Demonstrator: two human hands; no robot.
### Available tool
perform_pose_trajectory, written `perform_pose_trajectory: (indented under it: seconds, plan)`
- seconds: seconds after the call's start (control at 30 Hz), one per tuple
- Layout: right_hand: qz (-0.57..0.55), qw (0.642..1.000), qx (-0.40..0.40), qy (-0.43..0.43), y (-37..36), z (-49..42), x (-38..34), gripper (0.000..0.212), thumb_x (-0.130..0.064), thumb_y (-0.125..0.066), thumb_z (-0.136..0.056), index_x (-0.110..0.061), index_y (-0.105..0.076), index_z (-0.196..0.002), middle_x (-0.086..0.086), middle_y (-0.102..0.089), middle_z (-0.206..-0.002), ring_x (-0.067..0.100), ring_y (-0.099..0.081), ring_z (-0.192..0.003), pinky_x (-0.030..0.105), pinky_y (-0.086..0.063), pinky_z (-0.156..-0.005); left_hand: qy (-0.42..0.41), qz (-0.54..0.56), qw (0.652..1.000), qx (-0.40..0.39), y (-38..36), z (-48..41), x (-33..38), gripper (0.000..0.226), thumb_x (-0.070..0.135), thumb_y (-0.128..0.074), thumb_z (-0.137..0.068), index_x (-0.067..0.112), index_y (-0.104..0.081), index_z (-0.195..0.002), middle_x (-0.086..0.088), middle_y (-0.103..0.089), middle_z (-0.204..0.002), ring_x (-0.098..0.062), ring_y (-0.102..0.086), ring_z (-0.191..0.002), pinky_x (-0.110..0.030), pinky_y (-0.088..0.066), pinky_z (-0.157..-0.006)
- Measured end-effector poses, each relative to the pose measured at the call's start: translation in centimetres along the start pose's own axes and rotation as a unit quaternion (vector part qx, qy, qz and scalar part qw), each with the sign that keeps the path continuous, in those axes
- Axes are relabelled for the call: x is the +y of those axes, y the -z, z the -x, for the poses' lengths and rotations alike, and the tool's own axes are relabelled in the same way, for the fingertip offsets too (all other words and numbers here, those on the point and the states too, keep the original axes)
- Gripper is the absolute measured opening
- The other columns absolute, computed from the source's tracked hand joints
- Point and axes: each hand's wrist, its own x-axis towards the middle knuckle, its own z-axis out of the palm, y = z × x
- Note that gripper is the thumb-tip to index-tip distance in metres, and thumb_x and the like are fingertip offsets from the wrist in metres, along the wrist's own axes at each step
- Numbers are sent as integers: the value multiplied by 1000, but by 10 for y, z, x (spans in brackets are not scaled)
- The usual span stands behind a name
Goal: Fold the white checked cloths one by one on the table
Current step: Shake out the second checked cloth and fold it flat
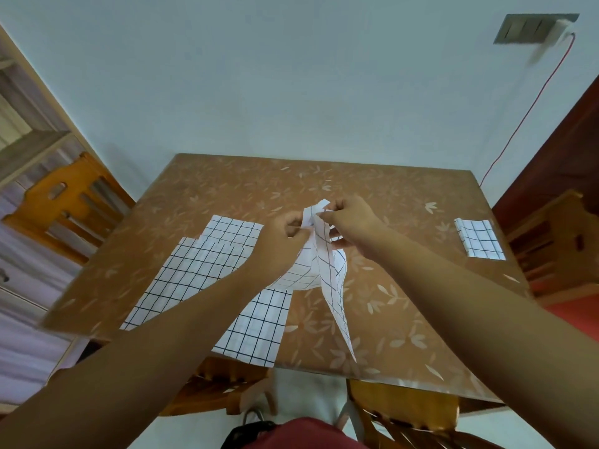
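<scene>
Three lots of white checked cloth are on show. One folded cloth (479, 238) lies small and neat at the far right of the tabletop (405, 322). A pile of flat cloths (201, 267) is spread on the left, its edges stepped and too overlapped to count. One held cloth (332, 280) is lifted over the middle, bunched at the top and trailing in a narrow tail toward the near edge. The left hand (285, 229) and right hand (351, 222) meet at its top edge, each pinching it with curled fingers.
</scene>
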Motion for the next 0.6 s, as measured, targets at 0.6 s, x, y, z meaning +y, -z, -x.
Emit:
perform_pose_trajectory:
  seconds: [0.6]
  plan:
    - [-101, 995, -2, -14, -13, -9, 8, 20, 2, -62, -95, -9, -51, -83, 20, -71, -92, 33, -71, -79, 44, -65, -66, 69, 50, 995, 48, -10, -2, -3, 15, 26, -77, -91, 11, -75, -91, 8, -75, -76, -2, -68, -68, -18, -52, -67]
